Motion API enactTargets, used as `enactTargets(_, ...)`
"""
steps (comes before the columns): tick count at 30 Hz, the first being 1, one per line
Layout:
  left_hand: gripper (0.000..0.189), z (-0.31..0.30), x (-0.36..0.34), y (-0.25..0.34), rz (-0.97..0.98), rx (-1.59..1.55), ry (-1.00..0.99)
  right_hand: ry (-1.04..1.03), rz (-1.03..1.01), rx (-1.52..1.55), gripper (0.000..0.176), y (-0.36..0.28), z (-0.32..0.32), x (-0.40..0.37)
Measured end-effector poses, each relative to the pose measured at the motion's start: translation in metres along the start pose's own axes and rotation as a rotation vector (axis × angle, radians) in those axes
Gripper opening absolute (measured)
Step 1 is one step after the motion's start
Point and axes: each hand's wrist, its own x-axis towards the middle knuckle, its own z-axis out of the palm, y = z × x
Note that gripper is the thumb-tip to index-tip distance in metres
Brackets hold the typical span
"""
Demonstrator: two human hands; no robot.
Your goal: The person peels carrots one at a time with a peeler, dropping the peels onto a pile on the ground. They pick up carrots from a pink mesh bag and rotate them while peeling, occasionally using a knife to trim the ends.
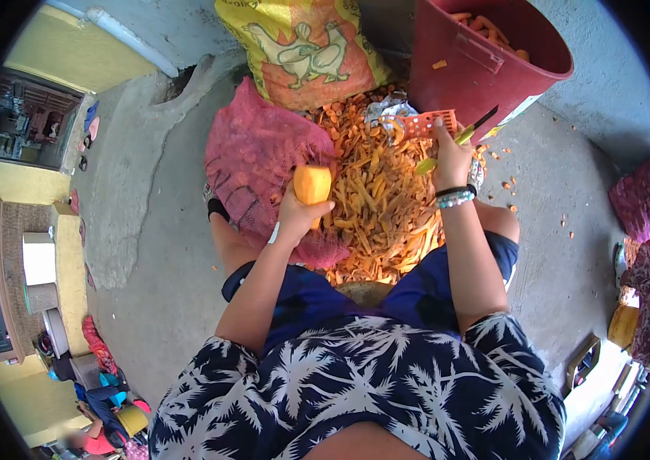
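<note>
My left hand (pixel 292 218) clasps a carrot (pixel 312 184), my right (pixel 452 159) grips a knife (pixel 486 116); one slip could cut me!

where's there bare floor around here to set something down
Bare floor lies left of the pink sack, toward the yellow wall, and right of the right knee, toward the purple sack, past a few scraps. Crowded: the middle, with peels, pink sack, yellow sack and bucket.

Right now my left hand (pixel 294 220) partly hidden behind the orange piece (pixel 312 185), yellow sack (pixel 302 57) and red tub (pixel 455 69) cut by the top edge, stool (pixel 363 292) mostly under me, person (pixel 99 443) at lower left blurred at the head.
</note>
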Motion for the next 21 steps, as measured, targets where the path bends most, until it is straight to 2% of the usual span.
enactTargets(2,0.05,-0.009,0.005,-0.064,-0.19,0.337,0.138,-0.032,0.001,-0.032,0.01,-0.014,-0.001,0.001)
enactTargets(4,0.06,-0.035,0.008,-0.189,-0.334,0.376,0.061,0.004,-0.014,0.167,0.012,-0.024,0.0,0.007)
enactTargets(5,0.06,-0.029,0.004,-0.179,-0.324,0.37,0.06,0.042,-0.062,0.22,0.014,-0.019,-0.007,0.023)
enactTargets(7,0.065,-0.013,-0.007,-0.13,-0.675,0.223,-0.02,0.134,-0.052,0.325,0.008,-0.034,-0.009,0.036)
enactTargets(9,0.058,0.003,0.02,-0.083,-0.515,0.16,-0.123,0.257,0.032,0.429,0.014,-0.042,-0.011,0.05)
enactTargets(10,0.053,0.023,0.032,-0.021,-0.327,0.119,-0.15,0.24,0.079,0.481,0.016,-0.036,-0.017,0.059)
enactTargets(11,0.05,0.035,0.047,0.036,-0.259,0.094,-0.2,0.242,0.087,0.491,0.014,-0.036,-0.015,0.061)
enactTargets(12,0.059,0.044,0.057,0.08,-0.059,-0.075,-0.256,0.245,0.092,0.5,0.013,-0.038,-0.012,0.061)
enactTargets(14,0.079,0.047,0.062,0.172,0.423,-0.043,-0.342,0.246,0.114,0.484,0.013,-0.038,-0.006,0.058)
enactTargets(16,0.063,0.042,0.074,0.226,0.714,-0.309,-0.354,0.21,0.147,0.478,0.012,-0.035,-0.001,0.056)
enactTargets(17,0.077,0.035,0.071,0.25,0.749,-0.178,-0.274,0.21,0.183,0.448,0.012,-0.033,0.002,0.056)
enactTargets(18,0.093,0.023,0.071,0.262,0.78,-0.045,-0.196,0.212,0.192,0.439,0.012,-0.03,0.002,0.056)
enactTargets(19,0.065,0.002,0.098,0.24,0.89,-0.096,-0.192,0.145,0.193,0.459,0.012,-0.027,0.003,0.056)
enactTargets(20,0.065,-0.012,0.11,0.216,0.878,-0.098,-0.19,0.08,0.193,0.481,0.011,-0.025,0.003,0.056)
enactTargets(21,0.054,-0.023,0.122,0.191,0.735,0.006,-0.089,0.038,0.219,0.482,0.01,-0.022,0.003,0.055)
